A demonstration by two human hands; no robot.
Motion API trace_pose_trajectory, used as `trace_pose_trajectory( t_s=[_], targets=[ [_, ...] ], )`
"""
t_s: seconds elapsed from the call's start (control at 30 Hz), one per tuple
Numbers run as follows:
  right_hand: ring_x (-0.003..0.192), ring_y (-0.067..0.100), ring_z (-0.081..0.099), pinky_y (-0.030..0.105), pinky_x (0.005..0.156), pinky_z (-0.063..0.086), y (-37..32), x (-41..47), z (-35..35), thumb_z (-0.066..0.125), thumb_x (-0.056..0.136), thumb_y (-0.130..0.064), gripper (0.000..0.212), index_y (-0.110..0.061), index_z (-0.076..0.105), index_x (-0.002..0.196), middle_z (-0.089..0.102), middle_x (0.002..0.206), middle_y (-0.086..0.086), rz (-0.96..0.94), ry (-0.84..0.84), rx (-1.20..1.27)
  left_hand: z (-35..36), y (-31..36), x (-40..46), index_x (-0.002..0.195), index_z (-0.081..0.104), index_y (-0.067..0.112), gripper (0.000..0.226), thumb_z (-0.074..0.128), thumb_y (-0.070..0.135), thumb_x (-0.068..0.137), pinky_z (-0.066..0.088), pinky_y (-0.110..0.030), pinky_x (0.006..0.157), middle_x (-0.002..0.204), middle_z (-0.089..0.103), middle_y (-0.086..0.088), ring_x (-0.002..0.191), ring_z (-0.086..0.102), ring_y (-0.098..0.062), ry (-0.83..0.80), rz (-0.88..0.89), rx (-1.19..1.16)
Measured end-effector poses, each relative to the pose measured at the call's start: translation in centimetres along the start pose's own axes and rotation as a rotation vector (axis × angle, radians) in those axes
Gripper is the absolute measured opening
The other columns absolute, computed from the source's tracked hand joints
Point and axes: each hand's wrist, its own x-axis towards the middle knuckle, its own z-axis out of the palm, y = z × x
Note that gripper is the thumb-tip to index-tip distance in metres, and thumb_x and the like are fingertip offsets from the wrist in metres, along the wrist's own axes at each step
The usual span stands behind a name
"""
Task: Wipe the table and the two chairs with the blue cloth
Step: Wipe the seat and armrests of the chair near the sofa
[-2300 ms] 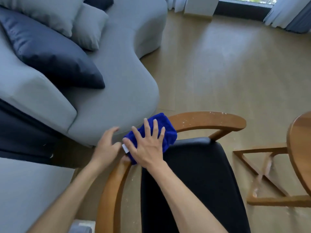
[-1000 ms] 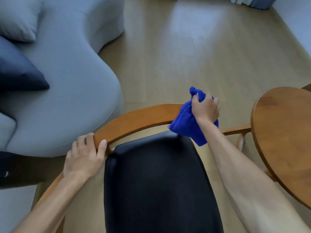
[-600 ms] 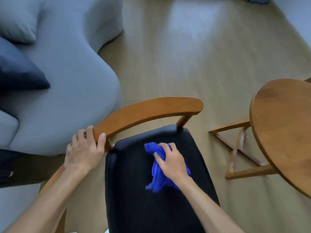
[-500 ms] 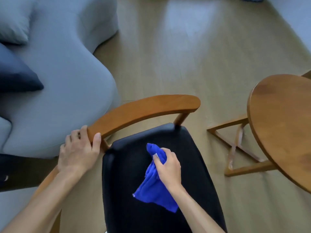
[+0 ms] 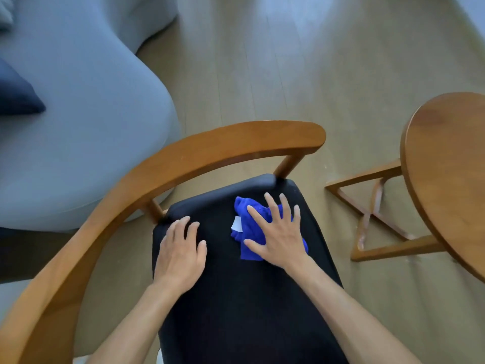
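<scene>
A wooden chair with a curved backrest rail [image 5: 210, 153] and a black padded seat [image 5: 236, 311] fills the middle of the head view. The blue cloth [image 5: 248, 227], crumpled with a white label showing, lies on the far part of the seat. My right hand [image 5: 278, 237] presses flat on the cloth with fingers spread, covering most of it. My left hand [image 5: 181, 253] rests flat on the seat's far left corner, holding nothing. The round wooden table [image 5: 446, 166] stands to the right, partly cut off by the frame edge.
A grey sofa [image 5: 91, 114] with a dark cushion [image 5: 15, 98] sits close behind the chair on the left. The table's wooden base [image 5: 380, 227] stands on the wood floor just right of the seat.
My right hand brought the cloth from the backrest rail down to the seat and now presses it flat. My left hand left the rail and rests on the seat.
</scene>
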Motion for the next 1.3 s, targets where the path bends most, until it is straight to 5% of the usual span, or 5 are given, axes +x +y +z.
trace_pose_trajectory(
  t_s=[0.27, 0.5, 0.87, 1.0, 1.3],
  targets=[
    [0.094, 0.036, 0.053, 0.04, 0.06, 0.044, -5.5, -1.5, 3.2, 0.065, 0.069, -0.049, 0.055, -0.028, 0.06, 0.119, 0.059, 0.11, 0.009, 0.265, 0.149, 0.144, 5.0, -4.0, 0.0, 0.15, -0.007, 0.031, 0.085, 0.045, 0.059, 0.088, 0.017, -0.048, 0.115, 0.157, -0.022, -0.004, 0.144, -0.015, -0.03, -0.184, -0.146, 0.098],
    [0.091, 0.033, 0.049, 0.04, 0.068, 0.038, -8.2, 4.1, 3.0, 0.068, 0.066, -0.042, 0.053, -0.026, 0.058, 0.115, 0.058, 0.104, 0.008, -0.328, 0.182, 0.174, 6.2, -4.8, -0.1, 0.15, 0.02, 0.025, 0.094, 0.065, 0.058, 0.075, 0.017, -0.047, 0.116, 0.159, -0.012, 0.002, 0.145, -0.015, -0.021, -0.081, -0.149, -0.015],
    [0.104, 0.029, 0.046, 0.04, 0.087, 0.044, 7.6, 5.1, 1.8, 0.061, 0.084, -0.034, 0.046, -0.028, 0.053, 0.128, 0.05, 0.116, 0.006, 0.678, 0.074, 0.416, 4.4, -2.2, 0.6, 0.152, 0.0, 0.025, 0.096, 0.054, 0.062, 0.082, 0.016, -0.044, 0.117, 0.158, -0.012, -0.01, 0.145, -0.006, -0.035, -0.156, -0.187, 0.182],
    [0.081, 0.025, 0.061, 0.028, 0.066, 0.044, 12.1, 4.9, 0.0, 0.056, 0.081, -0.024, 0.013, -0.016, 0.063, 0.089, 0.062, 0.089, 0.005, 1.208, -0.112, 0.904, 4.3, -2.1, 0.7, 0.15, -0.009, 0.024, 0.094, 0.049, 0.061, 0.086, 0.02, -0.04, 0.117, 0.156, -0.021, -0.009, 0.144, -0.012, -0.035, -0.207, -0.2, 0.174],
    [0.091, 0.029, 0.05, 0.033, 0.072, 0.039, 7.7, 4.0, 0.1, 0.055, 0.082, -0.029, 0.028, -0.017, 0.057, 0.107, 0.053, 0.1, 0.006, 0.683, -0.052, 0.415, 4.8, -2.5, 0.7, 0.151, -0.004, 0.024, 0.094, 0.055, 0.057, 0.085, 0.013, -0.042, 0.118, 0.157, -0.018, -0.01, 0.144, -0.013, -0.037, -0.183, -0.203, 0.118]
  ],
)
